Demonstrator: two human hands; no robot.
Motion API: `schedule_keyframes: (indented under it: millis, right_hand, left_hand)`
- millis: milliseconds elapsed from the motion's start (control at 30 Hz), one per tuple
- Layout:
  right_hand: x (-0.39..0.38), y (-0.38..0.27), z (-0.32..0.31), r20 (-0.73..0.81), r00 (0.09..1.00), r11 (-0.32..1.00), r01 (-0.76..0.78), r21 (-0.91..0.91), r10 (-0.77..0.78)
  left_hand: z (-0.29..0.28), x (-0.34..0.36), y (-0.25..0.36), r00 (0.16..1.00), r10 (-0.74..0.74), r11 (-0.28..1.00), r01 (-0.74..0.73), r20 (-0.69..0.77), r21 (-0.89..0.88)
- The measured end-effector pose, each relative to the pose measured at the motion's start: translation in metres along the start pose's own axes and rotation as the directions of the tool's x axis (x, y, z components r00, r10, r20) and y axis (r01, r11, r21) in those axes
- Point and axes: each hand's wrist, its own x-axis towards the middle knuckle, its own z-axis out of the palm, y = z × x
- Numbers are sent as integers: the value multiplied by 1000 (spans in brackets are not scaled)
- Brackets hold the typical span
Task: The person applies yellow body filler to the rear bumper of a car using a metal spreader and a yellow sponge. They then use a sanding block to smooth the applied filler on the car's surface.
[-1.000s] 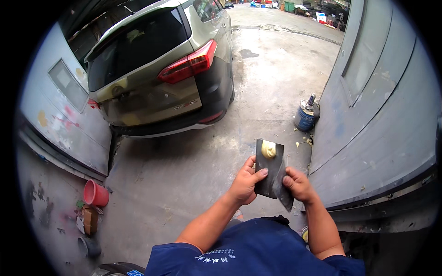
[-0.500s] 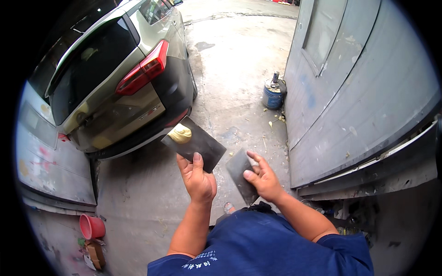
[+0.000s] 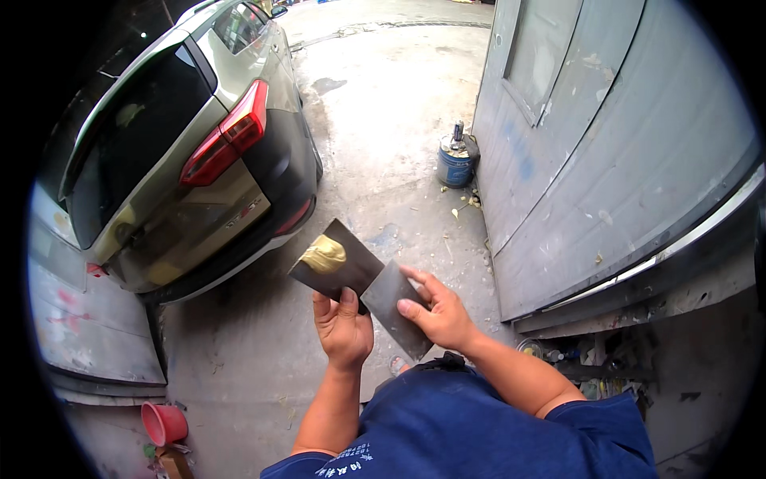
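Observation:
My left hand (image 3: 345, 331) is closed round the lower edge of a dark, flat putty board (image 3: 353, 259), thumb on top. A dollop of yellow putty (image 3: 324, 254) sits near the board's far left corner. In my right hand (image 3: 443, 316) is a thin grey rectangular putty scraper (image 3: 388, 302), pinched between the thumb on its face and fingers behind. The scraper's upper left edge overlaps the board's right end; whether they touch, I cannot tell. Both are held in front of my waist, above the floor.
At the left stands a beige car (image 3: 231, 199) with a red tail light (image 3: 231, 136) and a yellowish patch low on its rear. A blue bucket (image 3: 456, 169) stands by the grey panel wall (image 3: 606, 160) at right. A red bucket (image 3: 164, 423) lies tipped at lower left.
The scraper in my right hand has moved left and now overlaps the board. The board has lowered slightly. The view has shifted, so car and wall appear further left.

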Motion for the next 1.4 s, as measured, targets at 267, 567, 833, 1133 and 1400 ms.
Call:
schedule_keyframes:
  millis: [267, 567, 833, 1133, 1400]
  right_hand:
    - [33, -4, -17, -38, 965, 939, 243, -244, -260]
    - [69, -8, -69, 59, 938, 838, 333, -433, -342]
    - [131, -41, -127, 138, 950, 918, 306, -251, -279]
    - [169, -58, -121, 604, 461, 581, 814, 5, -651]
    - [197, -18, -97, 689, 453, 509, 849, -140, -566]
  left_hand:
    - [-28, 26, 8, 903, -338, 941, 330, 266, 74]
    - [-13, 59, -14, 825, -506, 735, 261, 250, 626]
    - [-4, 80, -47, 801, -548, 369, -28, 242, 929]
    - [-14, 76, -39, 881, -472, 819, 451, -29, 356]
    - [-33, 66, -16, 897, -436, 844, 434, -67, 316]
